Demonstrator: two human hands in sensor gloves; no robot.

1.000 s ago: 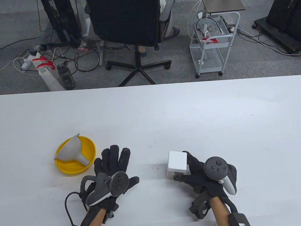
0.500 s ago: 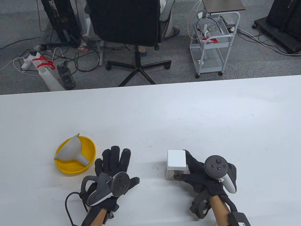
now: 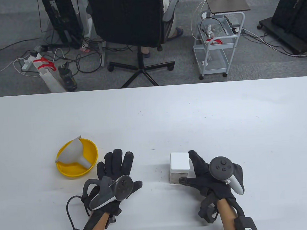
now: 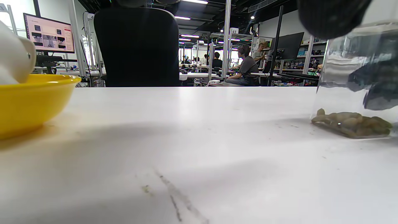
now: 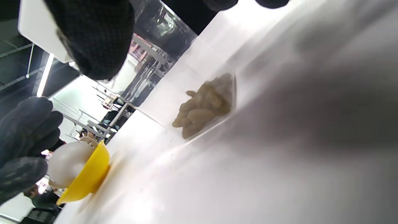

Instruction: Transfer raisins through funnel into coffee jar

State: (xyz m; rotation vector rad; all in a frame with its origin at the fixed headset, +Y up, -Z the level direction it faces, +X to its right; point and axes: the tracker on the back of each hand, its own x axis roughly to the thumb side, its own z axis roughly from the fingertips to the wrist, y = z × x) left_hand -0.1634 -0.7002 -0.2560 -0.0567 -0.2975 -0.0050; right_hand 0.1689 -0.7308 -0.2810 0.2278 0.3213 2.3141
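Table view shows your right hand opened beside the lidded coffee jar, thumb near its base, perhaps just touching. Raisins lie inside it. Your left hand rests flat, holding nothing. The funnel sits in the yellow bowl; transfer looks finished, so withdraw.
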